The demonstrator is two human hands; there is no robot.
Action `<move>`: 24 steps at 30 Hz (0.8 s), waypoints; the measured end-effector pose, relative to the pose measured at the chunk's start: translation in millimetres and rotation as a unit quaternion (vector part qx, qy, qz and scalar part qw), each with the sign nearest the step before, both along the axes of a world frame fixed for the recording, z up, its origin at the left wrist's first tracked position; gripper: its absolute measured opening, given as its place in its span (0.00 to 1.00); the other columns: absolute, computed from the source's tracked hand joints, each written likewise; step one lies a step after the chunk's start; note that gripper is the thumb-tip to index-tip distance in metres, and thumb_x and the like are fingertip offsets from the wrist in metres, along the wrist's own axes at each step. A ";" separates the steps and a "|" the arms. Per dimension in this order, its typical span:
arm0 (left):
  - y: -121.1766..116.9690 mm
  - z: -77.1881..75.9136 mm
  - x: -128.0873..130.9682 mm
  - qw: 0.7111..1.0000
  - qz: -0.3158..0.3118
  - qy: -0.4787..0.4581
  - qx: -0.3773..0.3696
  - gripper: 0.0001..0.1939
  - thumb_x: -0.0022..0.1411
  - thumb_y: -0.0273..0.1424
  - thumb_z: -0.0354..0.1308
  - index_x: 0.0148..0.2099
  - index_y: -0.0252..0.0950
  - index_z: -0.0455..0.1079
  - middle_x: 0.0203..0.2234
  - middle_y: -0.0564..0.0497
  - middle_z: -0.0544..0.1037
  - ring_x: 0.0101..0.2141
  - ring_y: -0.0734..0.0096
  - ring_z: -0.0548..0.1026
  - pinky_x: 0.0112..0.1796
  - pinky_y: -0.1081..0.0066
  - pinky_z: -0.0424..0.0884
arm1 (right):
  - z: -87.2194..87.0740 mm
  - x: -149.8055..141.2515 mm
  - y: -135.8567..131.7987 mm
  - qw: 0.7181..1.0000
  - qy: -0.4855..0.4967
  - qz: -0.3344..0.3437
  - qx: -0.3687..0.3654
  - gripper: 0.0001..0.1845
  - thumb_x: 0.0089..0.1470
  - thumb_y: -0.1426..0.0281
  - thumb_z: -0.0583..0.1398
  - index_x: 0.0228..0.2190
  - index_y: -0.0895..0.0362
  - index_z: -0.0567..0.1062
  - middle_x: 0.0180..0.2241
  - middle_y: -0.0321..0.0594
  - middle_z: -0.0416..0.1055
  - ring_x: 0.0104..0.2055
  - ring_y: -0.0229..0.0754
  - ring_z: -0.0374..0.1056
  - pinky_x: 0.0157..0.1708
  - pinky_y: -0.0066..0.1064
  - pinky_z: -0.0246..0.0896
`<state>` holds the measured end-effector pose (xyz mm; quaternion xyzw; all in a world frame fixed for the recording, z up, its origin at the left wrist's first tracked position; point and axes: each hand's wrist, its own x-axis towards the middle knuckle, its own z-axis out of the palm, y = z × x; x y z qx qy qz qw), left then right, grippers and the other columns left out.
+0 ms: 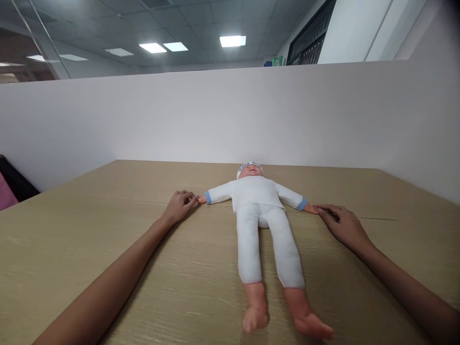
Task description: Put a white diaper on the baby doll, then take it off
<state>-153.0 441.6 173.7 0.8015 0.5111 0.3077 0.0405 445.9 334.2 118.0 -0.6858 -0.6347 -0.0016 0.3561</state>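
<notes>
While wht-clothed, smooth-limbed plastic doll (256, 191) lies on tan wood-grain tbl (194, 273), L hand (181, 205) & R hand (344, 224) pinch its arm tips (202, 200).

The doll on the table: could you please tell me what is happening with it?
The person's left hand and right hand pinch the doll, one at the end of each spread arm. It lies face up on the table, feet toward the person, head toward the white wall.
</notes>
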 end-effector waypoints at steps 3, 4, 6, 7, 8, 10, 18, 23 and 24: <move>0.7 -0.6 0.3 1.000 0.002 0.007 0.001 0.27 0.75 0.53 0.49 0.37 0.39 0.79 0.37 0.44 0.82 0.40 0.56 0.76 0.51 0.56 0.68 | -0.4 -1.6 0.2 1.000 -0.014 0.003 0.008 0.29 0.66 0.46 0.54 0.48 0.51 0.85 0.50 0.45 0.84 0.55 0.60 0.76 0.59 0.55 0.69; 0.7 -0.5 0.6 1.000 0.004 0.010 0.002 0.27 0.75 0.52 0.48 0.37 0.39 0.79 0.36 0.44 0.82 0.40 0.56 0.76 0.51 0.56 0.68 | -0.1 -2.7 0.1 1.000 -0.021 0.005 0.012 0.30 0.67 0.46 0.54 0.48 0.52 0.85 0.50 0.45 0.84 0.55 0.59 0.76 0.59 0.55 0.69; 0.1 0.0 1.5 1.000 0.006 0.016 0.002 0.27 0.75 0.52 0.48 0.38 0.39 0.78 0.35 0.44 0.81 0.39 0.56 0.75 0.50 0.56 0.68 | 0.8 -5.2 -0.5 0.999 -0.036 0.007 0.022 0.30 0.68 0.47 0.53 0.49 0.53 0.85 0.50 0.46 0.83 0.55 0.59 0.77 0.59 0.54 0.69; -0.4 0.5 2.1 1.000 0.007 0.020 0.003 0.27 0.75 0.52 0.47 0.38 0.38 0.78 0.35 0.44 0.80 0.39 0.56 0.75 0.49 0.56 0.68 | 1.2 -6.4 -0.8 0.999 -0.043 0.007 0.026 0.30 0.68 0.47 0.53 0.49 0.53 0.85 0.50 0.47 0.83 0.54 0.59 0.77 0.58 0.54 0.69; -0.9 1.0 2.8 1.000 0.007 0.023 0.003 0.27 0.75 0.52 0.47 0.38 0.38 0.77 0.34 0.44 0.80 0.39 0.56 0.75 0.48 0.57 0.67 | 1.6 -7.4 -1.0 0.998 -0.049 0.007 0.029 0.30 0.69 0.47 0.53 0.49 0.54 0.84 0.50 0.47 0.83 0.54 0.59 0.77 0.58 0.54 0.69; -1.9 1.9 4.1 1.000 0.007 0.030 0.002 0.27 0.75 0.51 0.45 0.38 0.38 0.76 0.33 0.45 0.79 0.38 0.56 0.75 0.48 0.57 0.67 | 2.0 -8.8 -1.1 0.998 -0.054 0.008 0.033 0.28 0.69 0.48 0.53 0.48 0.53 0.85 0.50 0.46 0.83 0.54 0.58 0.77 0.58 0.54 0.69; 1.2 0.4 4.7 0.999 0.017 0.044 -0.007 0.26 0.76 0.51 0.42 0.40 0.39 0.74 0.33 0.45 0.78 0.37 0.55 0.75 0.49 0.55 0.67 | 1.7 -5.5 0.9 0.998 -0.042 0.016 0.037 0.26 0.69 0.50 0.56 0.48 0.52 0.86 0.49 0.45 0.84 0.54 0.58 0.77 0.58 0.54 0.69; 1.8 -1.2 5.3 0.998 0.019 0.051 -0.014 0.26 0.76 0.51 0.40 0.40 0.40 0.72 0.34 0.45 0.78 0.39 0.55 0.75 0.50 0.55 0.67 | -0.1 -3.7 3.1 0.998 -0.044 0.019 0.036 0.25 0.69 0.51 0.56 0.47 0.52 0.86 0.49 0.44 0.84 0.54 0.56 0.77 0.57 0.51 0.70; 1.4 -1.3 5.6 0.998 0.021 0.051 -0.014 0.26 0.76 0.51 0.40 0.40 0.40 0.71 0.34 0.45 0.78 0.39 0.55 0.75 0.50 0.55 0.67 | -1.0 -3.5 3.7 0.998 -0.045 0.019 0.037 0.25 0.69 0.51 0.56 0.47 0.52 0.86 0.49 0.44 0.84 0.54 0.56 0.77 0.57 0.51 0.70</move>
